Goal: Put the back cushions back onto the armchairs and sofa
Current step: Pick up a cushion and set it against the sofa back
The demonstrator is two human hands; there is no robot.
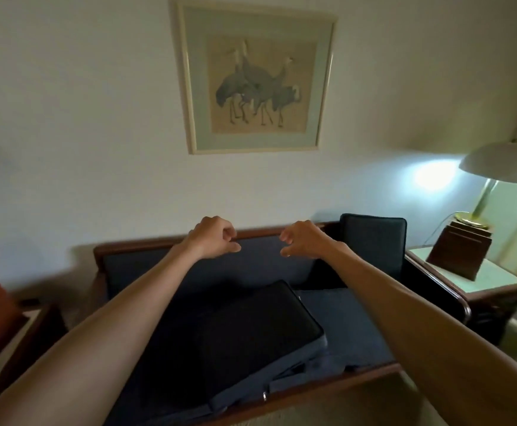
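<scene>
A dark blue back cushion (374, 241) stands upright against the right end of the wood-framed sofa (146, 244). Another dark cushion (251, 333) lies flat and skewed on the seat, its front corner over the seat's front edge. Both my arms reach out over the seat toward the sofa's back. My left hand (214, 238) and my right hand (303, 239) hover side by side just below the wooden top rail, in front of the blue back panel (260, 259). The fingers of both are loosely curled and hold nothing.
A side table (497, 281) at the right carries a lit lamp (503, 167) on a wooden base. A framed bird picture (257, 78) hangs on the wall above the sofa. A low wooden table (20, 339) stands at the left.
</scene>
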